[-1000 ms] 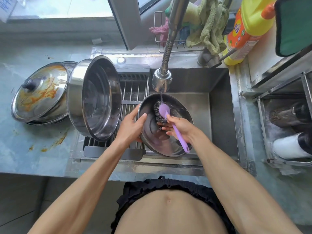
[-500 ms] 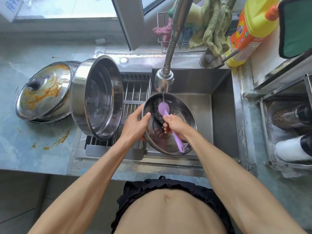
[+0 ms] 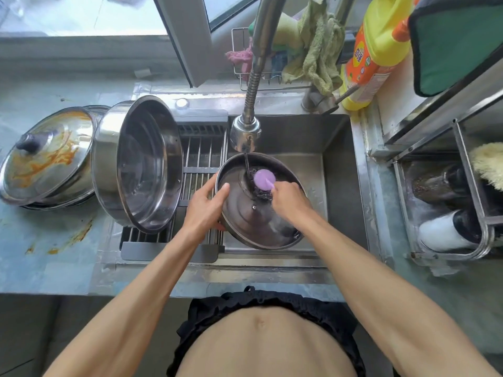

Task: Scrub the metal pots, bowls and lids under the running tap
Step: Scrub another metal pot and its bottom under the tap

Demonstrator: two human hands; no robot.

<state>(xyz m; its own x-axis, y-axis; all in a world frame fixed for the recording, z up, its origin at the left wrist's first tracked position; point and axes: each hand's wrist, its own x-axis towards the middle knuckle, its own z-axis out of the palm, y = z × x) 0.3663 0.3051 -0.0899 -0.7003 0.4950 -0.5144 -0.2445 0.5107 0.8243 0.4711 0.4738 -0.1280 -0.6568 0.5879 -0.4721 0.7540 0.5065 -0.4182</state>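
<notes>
Left hand (image 3: 204, 208): fingers curled on the rim of the metal lid (image 3: 258, 213); holds it tilted under the tap (image 3: 245, 131)
Right hand (image 3: 289, 198): fingers clamped on the purple scrubber (image 3: 263, 179); presses it inside the lid

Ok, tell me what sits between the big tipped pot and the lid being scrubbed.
In the head view, the drying rack lies between the big pot and the lid; the left hand reaches over it, gripping the lid's rim.

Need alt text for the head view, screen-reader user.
Over a steel sink, the left hand grips the rim of a metal lid under the running tap, while the right hand holds a purple-handled scourer against it.
</notes>
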